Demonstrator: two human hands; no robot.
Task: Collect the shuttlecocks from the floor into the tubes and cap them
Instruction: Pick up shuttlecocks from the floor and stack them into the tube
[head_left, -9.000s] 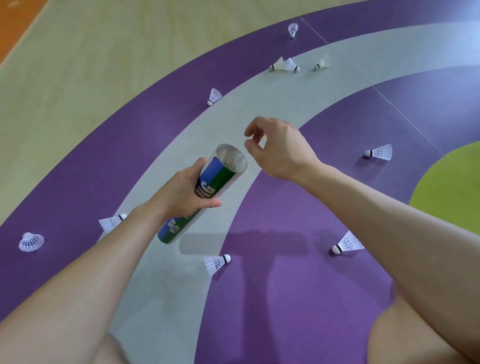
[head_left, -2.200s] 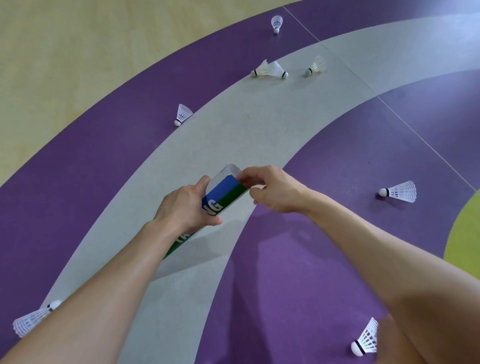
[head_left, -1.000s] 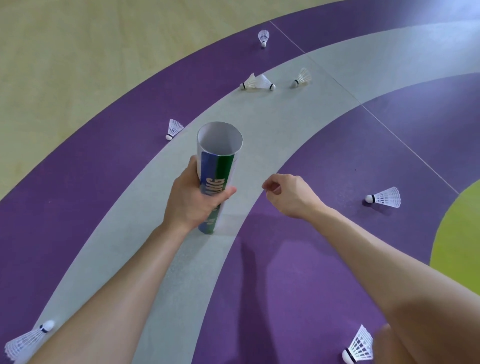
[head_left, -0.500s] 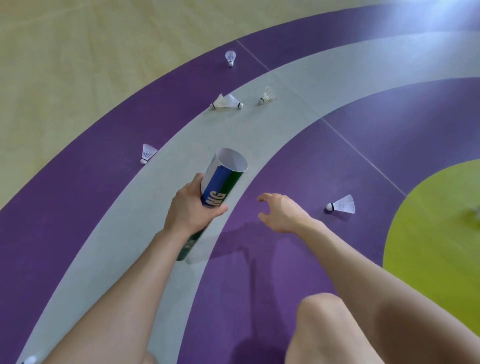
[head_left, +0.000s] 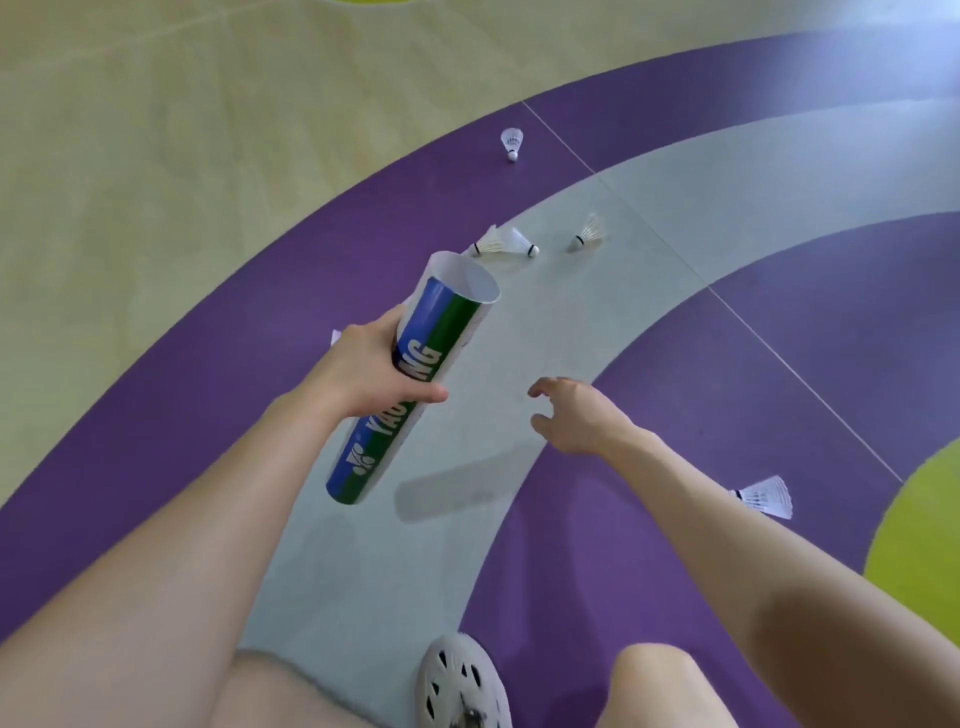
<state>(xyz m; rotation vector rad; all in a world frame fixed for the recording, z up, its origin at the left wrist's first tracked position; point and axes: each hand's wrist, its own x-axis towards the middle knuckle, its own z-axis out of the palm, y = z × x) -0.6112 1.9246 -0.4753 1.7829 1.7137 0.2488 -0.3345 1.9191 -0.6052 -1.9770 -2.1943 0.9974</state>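
Now the left hand (head_left: 363, 374) still grips the blue-and-green tube (head_left: 441, 322), held above the floor with its open mouth tilted up and away. White lettering shows "YAO" and "NG" either side of the thumb. A white shoe (head_left: 462, 680) has come into view below. The right hand (head_left: 576, 415) hovers empty, fingers loosely curled, and one shuttlecock (head_left: 766, 496) now lies just beyond its forearm.

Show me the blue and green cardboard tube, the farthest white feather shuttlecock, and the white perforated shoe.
Blue and green cardboard tube (head_left: 441, 325), head view, printed side wall.
Farthest white feather shuttlecock (head_left: 512, 140), head view, feather skirt.
White perforated shoe (head_left: 460, 675), head view, upper.
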